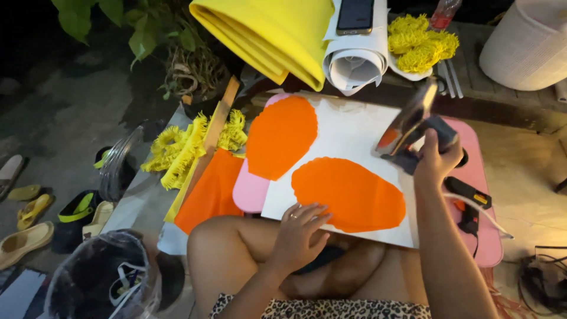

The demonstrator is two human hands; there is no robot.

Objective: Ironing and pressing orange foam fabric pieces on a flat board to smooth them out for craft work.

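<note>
My left hand (298,233) is flat, fingers spread, pinning the near edge of the white sheet (348,133) right by the lower orange oval (348,195). Right hand (436,158) grips the scissors (410,118) (blurry) above the sheet's right edge.

yellow foam roll (266,35), phone (355,15), sandals (26,218), plant (142,29)

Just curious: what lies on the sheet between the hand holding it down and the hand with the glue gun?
In the head view, an orange oval cutout on white paper lies between left hand and right hand.
</note>
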